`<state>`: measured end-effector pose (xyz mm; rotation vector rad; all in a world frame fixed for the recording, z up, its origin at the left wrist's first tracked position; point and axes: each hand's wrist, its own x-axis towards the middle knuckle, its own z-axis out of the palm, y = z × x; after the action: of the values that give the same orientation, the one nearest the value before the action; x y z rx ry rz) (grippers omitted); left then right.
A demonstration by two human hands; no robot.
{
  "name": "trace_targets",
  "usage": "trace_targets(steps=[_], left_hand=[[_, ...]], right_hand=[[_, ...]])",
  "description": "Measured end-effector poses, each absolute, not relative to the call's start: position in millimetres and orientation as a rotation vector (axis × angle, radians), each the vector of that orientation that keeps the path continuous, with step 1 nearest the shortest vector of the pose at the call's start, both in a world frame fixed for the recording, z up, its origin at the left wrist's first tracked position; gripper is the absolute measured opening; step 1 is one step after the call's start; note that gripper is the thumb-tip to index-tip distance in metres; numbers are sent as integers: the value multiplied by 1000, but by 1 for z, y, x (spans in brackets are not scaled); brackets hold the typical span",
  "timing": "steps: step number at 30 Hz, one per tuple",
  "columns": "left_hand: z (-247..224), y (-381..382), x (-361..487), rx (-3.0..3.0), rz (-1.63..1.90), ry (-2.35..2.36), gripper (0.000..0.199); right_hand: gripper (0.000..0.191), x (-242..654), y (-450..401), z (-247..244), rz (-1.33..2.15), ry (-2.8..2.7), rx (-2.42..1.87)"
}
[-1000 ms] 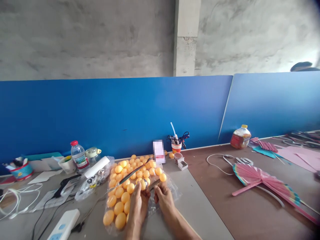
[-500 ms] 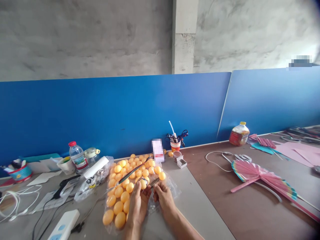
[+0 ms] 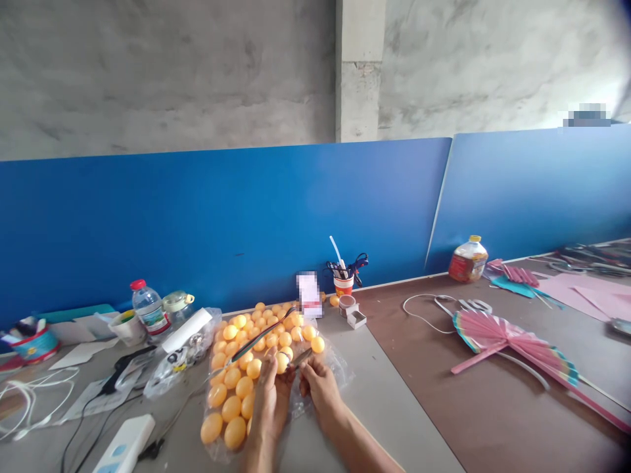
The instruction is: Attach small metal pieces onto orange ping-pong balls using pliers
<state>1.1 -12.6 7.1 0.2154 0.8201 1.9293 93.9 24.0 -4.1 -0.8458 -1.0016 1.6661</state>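
Observation:
My left hand (image 3: 273, 399) is closed around an orange ping-pong ball (image 3: 282, 362), with its thumb along the ball's left side. Close beside it, my right hand (image 3: 319, 387) pinches a slim dark tool (image 3: 302, 358) whose tip reaches toward the ball; its kind is too small to make out. Beneath and beyond both hands lies a clear plastic bag (image 3: 340, 374) with several orange balls (image 3: 245, 386) in it. A long, thin dark tool (image 3: 257, 339) rests slantwise across the balls, with a cord at its lower end.
To the left are a power strip (image 3: 125, 447), a black plug (image 3: 151, 450), white cables (image 3: 29, 401) and a red-capped bottle (image 3: 148, 307). Behind stand a paper cup of tools (image 3: 344, 285) and a small open box (image 3: 356, 319). A pink paper fan (image 3: 513, 338) lies right.
The whole view has shifted slightly, so things sit a little further left and up. Both hands keep nearly the same pose around the ball and the slim tool.

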Motion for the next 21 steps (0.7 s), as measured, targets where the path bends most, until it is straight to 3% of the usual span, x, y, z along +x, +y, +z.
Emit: trace_targets(steps=[4,10,21], left_hand=[[6,-12,1,230,1923,771,34],[9,-13,2,199,1878,812,12],[6,-11,4,258,1889,903,43]], right_hand=[[46,94,23,-4,1675,-995,-851],[44,93,25,-6,1687,-985,-820],[39,91,28,-12,1719,-927,-781]])
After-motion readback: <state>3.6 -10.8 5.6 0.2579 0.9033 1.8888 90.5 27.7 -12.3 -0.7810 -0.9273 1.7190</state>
